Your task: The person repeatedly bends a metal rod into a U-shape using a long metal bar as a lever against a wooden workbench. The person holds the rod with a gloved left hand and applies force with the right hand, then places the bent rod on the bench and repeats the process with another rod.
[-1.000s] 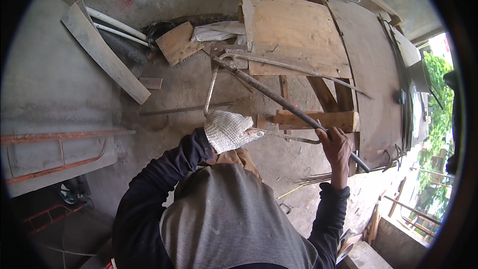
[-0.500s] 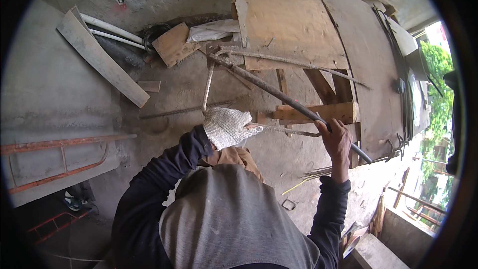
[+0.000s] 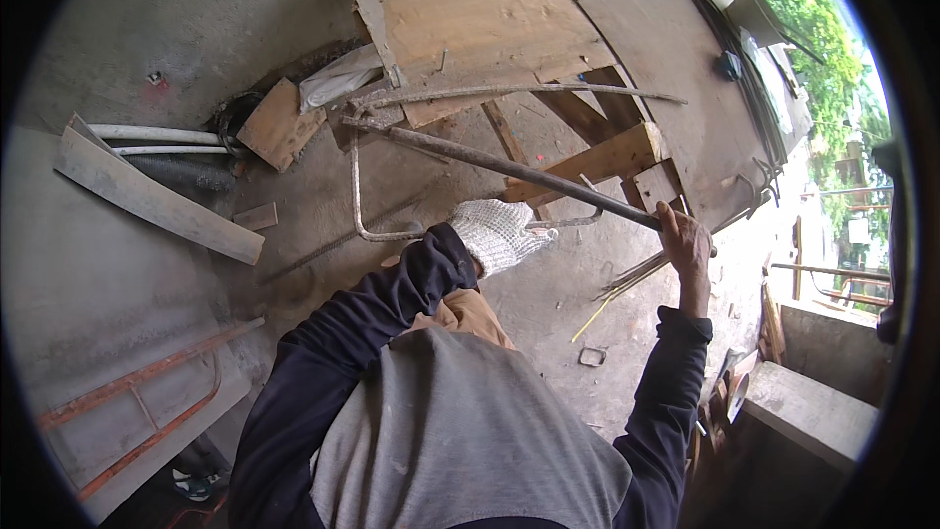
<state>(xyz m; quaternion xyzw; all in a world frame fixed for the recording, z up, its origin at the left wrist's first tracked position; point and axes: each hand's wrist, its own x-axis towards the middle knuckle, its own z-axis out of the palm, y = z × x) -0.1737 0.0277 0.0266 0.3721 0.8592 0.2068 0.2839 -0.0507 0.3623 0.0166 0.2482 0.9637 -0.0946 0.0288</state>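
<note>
A long steel bending pipe [image 3: 519, 171] is gripped near its free end by the bare right hand [image 3: 685, 240], whose grip is closed fully around it. From there the pipe runs up and leftward to a bent piece of rebar [image 3: 377, 198] on the concrete floor [image 3: 548, 304]. The gloved left hand [image 3: 497, 233] is seen just below the middle of the pipe, resting on or at the rebar's lower leg; whether its grip is closed on that bar cannot be told, since the fingers are turned away. Beyond the far end of the pipe, a plywood sheet [image 3: 480, 24] lies over timber offcuts [image 3: 607, 157], with a longer curved rod [image 3: 509, 92] laid across its near edge. Left of the pipe's far end, a grey plank [image 3: 157, 201] and pale tubes [image 3: 157, 137] are lying on the floor. Risk is judged to lie chiefly at the pipe's far end: should the pipe slip off the rebar under load, the right hand could be thrown down suddenly. The left hand is placed close to the bar, so a sprung or rolling rebar could pinch it. Loose rods near the pipe could also be trodden on.
</note>
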